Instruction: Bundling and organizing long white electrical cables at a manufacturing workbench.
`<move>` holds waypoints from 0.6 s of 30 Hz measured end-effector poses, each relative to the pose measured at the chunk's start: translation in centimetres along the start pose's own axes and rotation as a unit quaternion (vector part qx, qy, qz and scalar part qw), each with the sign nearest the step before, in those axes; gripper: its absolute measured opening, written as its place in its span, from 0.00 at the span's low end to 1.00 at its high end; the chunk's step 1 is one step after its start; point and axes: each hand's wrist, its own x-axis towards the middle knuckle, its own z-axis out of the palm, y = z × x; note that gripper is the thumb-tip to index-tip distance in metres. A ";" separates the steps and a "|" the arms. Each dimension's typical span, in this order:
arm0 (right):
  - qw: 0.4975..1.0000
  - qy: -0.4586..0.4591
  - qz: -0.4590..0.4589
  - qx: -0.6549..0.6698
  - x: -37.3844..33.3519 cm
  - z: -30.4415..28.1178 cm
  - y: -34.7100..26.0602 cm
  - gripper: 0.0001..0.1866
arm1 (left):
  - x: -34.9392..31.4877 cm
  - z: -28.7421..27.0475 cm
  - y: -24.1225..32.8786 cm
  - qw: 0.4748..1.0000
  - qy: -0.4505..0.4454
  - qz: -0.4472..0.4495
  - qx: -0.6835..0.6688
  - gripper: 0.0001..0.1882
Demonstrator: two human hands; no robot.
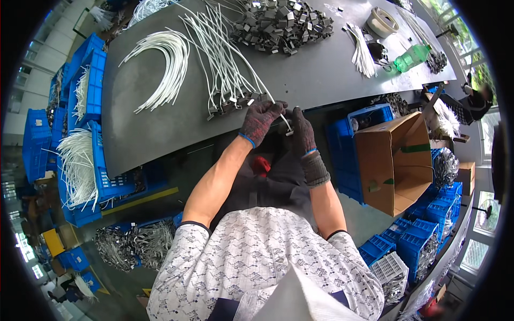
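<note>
A dark grey and red knit glove covers my left hand (262, 123), whose fingers pinch a thin white cable (265, 89) near its lower end. That cable slants down from the pile on the table, past the front edge. A small metal piece (289, 132) sits at its lower tip, between my hands. Beside it is my right hand (304, 134), also gloved, its fingers pressed together and pointing toward the table; whatever they grip is hidden. Straight white cables (222, 59) with dark clip-like ends (231, 105) lie left of my hands on the grey table (136, 120).
A curved bundle of white cables (174, 67) lies at the left. Dark metal parts (284, 24) are heaped at the back. A green bottle (412, 59) and a round tub (382, 22) stand far right. A cardboard box (377, 168) and blue crates (96, 160) flank me.
</note>
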 end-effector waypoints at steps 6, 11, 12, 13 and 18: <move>0.919 -0.022 0.287 0.271 2.9 3.4 -1.1 0.32 | 1.8 -4.6 -0.4 0.999 0.025 0.009 0.022 0.17; 0.958 0.083 0.251 0.110 6.6 2.5 3.3 0.27 | 5.5 -10.1 4.8 0.980 0.045 -0.072 0.178 0.13; 0.952 0.102 0.267 0.105 7.6 2.4 4.0 0.24 | 6.8 -13.5 4.2 0.950 0.049 -0.045 0.306 0.15; 0.957 0.124 0.257 0.058 8.3 1.0 5.7 0.20 | 7.9 -14.3 5.2 0.905 0.064 -0.093 0.410 0.20; 0.917 0.162 0.085 -0.356 13.3 -3.0 12.1 0.19 | 13.2 -20.8 4.3 0.786 0.226 -0.115 0.563 0.36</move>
